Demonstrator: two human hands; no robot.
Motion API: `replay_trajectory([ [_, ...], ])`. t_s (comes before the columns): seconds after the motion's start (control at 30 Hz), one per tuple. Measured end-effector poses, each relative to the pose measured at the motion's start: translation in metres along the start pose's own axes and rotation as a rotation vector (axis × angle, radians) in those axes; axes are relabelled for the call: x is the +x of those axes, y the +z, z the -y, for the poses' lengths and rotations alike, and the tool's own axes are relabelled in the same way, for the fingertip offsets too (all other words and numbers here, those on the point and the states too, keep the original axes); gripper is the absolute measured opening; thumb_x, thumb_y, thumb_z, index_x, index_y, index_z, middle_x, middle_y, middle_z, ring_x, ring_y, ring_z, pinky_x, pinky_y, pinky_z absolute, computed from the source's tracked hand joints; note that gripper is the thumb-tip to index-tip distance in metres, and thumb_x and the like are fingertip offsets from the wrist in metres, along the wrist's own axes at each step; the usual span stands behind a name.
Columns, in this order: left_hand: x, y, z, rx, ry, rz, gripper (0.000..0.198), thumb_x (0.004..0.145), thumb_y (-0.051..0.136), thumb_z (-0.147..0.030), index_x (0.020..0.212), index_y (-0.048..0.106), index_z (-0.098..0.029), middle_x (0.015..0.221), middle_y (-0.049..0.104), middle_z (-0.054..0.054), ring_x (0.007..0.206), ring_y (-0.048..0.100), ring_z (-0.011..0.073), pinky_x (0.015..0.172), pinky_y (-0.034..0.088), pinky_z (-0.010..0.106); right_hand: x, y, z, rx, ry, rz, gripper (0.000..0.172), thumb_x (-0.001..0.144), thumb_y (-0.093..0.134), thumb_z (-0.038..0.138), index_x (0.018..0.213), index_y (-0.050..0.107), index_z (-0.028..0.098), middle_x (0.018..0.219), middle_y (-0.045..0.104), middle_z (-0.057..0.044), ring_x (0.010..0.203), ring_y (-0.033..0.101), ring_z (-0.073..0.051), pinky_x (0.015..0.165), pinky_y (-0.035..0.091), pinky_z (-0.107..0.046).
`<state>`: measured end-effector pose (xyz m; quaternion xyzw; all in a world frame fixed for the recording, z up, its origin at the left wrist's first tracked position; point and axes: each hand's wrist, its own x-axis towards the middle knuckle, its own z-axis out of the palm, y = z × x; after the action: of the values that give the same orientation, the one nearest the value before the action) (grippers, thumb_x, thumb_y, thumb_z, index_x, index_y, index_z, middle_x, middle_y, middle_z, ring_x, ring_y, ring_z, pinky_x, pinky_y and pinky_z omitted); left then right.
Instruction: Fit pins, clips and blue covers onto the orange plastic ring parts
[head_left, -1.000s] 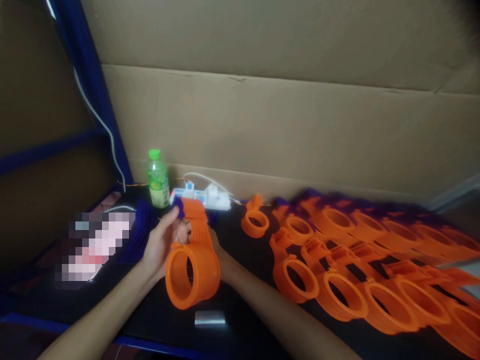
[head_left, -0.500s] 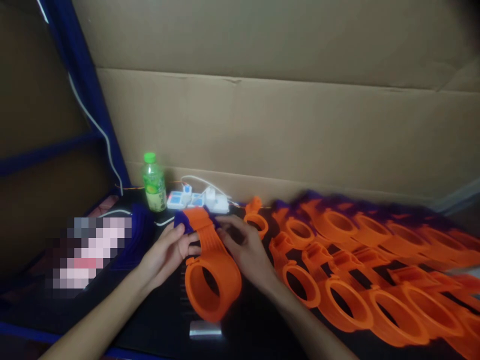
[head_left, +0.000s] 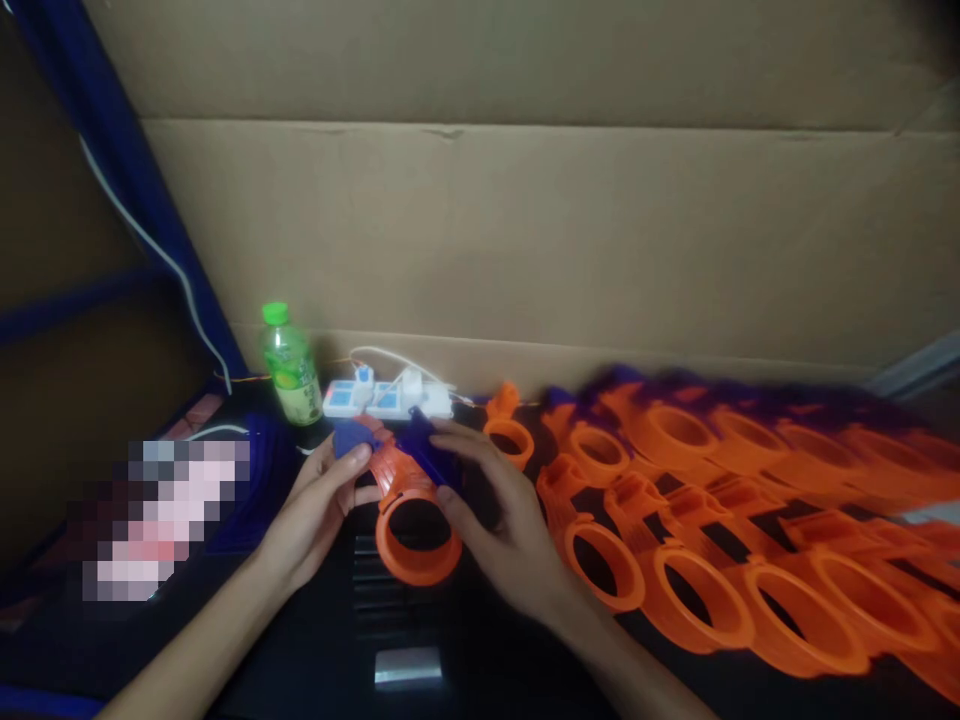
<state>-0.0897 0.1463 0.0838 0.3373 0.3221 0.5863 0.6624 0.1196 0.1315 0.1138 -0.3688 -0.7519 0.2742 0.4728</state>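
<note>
Over the black table I hold an orange plastic tape dispenser (head_left: 399, 472), its round ring hanging toward me and its ribbed neck pointing away. My left hand (head_left: 322, 500) grips the far end, thumb on a blue part (head_left: 351, 436) fitted there. On the dispenser's right side, a dark blue flat piece (head_left: 429, 448) stands tilted, pinched by my right hand (head_left: 502, 515) between thumb and fingers. Whether this piece is joined to the dispenser I cannot tell. Beneath the ring lie several dark strips (head_left: 367, 580) and a shiny metal-looking piece (head_left: 409, 668).
Many orange dispensers (head_left: 705, 590) lie in rows on the right, the back ones with blue parts. Behind my hands are a white power strip (head_left: 386, 398) and a green-capped bottle (head_left: 292, 375). Dark blue pieces (head_left: 255, 500) lie at left, beside a blurred-out patch. A cardboard wall (head_left: 525, 240) stands behind.
The dispenser has turned in my hands, and its ring now faces up more. The dark blue piece has swung out to the right side under my right hand. The view has shifted slightly.
</note>
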Motion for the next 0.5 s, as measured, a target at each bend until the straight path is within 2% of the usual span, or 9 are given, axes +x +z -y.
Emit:
replay_trajectory([
  [0.17,-0.0023,0.0005,0.0044,0.055,0.021,-0.015,0.038,0.079,0.079,-0.027,0.115,0.066,-0.022,0.113,0.071,0.006,0.097,0.068,0.0209,0.082,0.06,0.034,-0.0019,0.0036,-0.0012,-0.049,-0.021,0.074,0.036,0.093,0.06,0.023,0.128,0.061,0.029,0.14,0.056,-0.004,0.132,0.052,-0.021,0.112,0.043,-0.042],
  [0.37,-0.0039,0.0033,0.0061,0.126,0.029,-0.052,0.048,0.072,0.085,-0.026,0.115,0.065,-0.022,0.113,0.07,0.005,0.098,0.068,0.022,0.079,0.06,0.032,-0.0006,0.0063,-0.0043,-0.019,-0.002,0.087,0.036,0.091,0.063,0.021,0.126,0.063,0.029,0.136,0.06,-0.004,0.126,0.056,-0.019,0.108,0.046,-0.038],
  [0.5,-0.0047,0.0052,0.0077,0.138,0.027,-0.065,0.045,0.07,0.086,-0.028,0.11,0.066,-0.022,0.107,0.071,0.004,0.092,0.069,0.0206,0.077,0.06,0.032,0.0008,0.0061,-0.0043,0.015,0.016,0.091,0.036,0.09,0.064,0.021,0.125,0.064,0.029,0.132,0.062,-0.003,0.125,0.057,-0.019,0.107,0.047,-0.037],
])
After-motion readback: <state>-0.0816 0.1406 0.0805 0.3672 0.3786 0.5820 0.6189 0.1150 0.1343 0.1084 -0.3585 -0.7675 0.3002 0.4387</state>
